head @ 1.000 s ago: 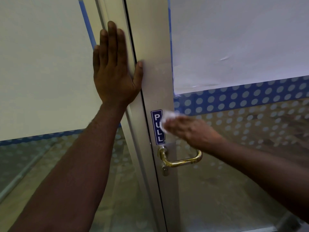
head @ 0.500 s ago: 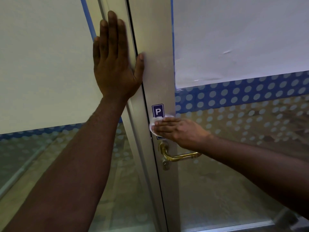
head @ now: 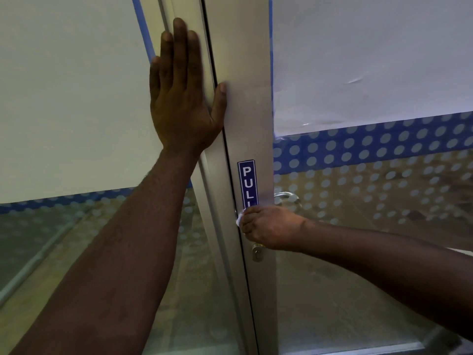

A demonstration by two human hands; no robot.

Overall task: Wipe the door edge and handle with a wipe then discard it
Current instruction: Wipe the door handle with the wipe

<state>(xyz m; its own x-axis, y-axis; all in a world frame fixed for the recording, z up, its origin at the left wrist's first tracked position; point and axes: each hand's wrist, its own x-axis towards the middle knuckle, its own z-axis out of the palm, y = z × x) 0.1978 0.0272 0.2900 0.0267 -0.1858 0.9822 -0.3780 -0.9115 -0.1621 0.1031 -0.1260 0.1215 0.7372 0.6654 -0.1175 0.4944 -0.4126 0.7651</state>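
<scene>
Forearms reach in from the lower corners toward a brushed-aluminium door frame [head: 245,111]. Lower and closer, the right hand [head: 271,226] curls its fingers around a crumpled white wipe [head: 239,219], only a pale sliver of which shows at the fingertips, and presses it against the metal stile just under a vertical blue "PULL" sticker [head: 247,184], whose last letter the hand covers. Just below the knuckles sits a round keyhole cylinder [head: 256,252]; the handle on this side is hidden beneath the hand. Higher up, the left hand [head: 184,98] lies flat and spread, fingers straight and pointing upward, palm on the neighbouring frame post and thumb reaching across the dark seam onto the door stile. Behind the glass, a curved silver lever handle [head: 288,198] shows just above the right hand. Farther back, a blue band of pale dots [head: 371,147] crosses the glazed panel beneath white frosted film [head: 371,55].
</scene>
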